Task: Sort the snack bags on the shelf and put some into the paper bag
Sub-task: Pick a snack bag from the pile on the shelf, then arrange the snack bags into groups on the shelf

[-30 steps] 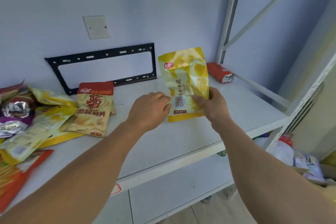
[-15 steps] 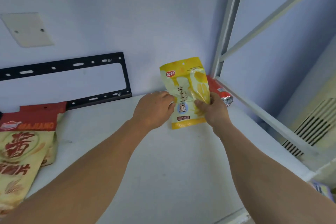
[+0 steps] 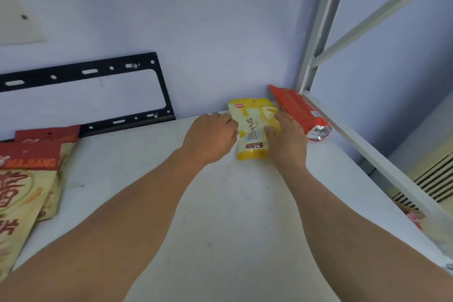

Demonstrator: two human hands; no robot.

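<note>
At the shelf's (image 3: 232, 203) back, both hands hold a yellow snack bag (image 3: 252, 130). Left hand (image 3: 210, 138) grips its left edge; right hand (image 3: 286, 140) pinches the right, beside a red packet (image 3: 297, 110).

The yellow snack bag (image 3: 252, 130) looks like glossy plastic film. Just right of it, the orange packet (image 3: 296, 109) has a shiny crinkled foil end. The shelf (image 3: 220, 216) under the yellow snack bag is matt white, faintly scuffed. Left of it, the black bracket (image 3: 81, 72) looks like painted metal.

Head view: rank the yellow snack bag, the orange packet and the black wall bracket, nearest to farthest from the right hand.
1. Yellow snack bag: under the right hand, at the back of the shelf.
2. Orange packet: just right, in the corner.
3. Black wall bracket: far left, on the wall.
</note>
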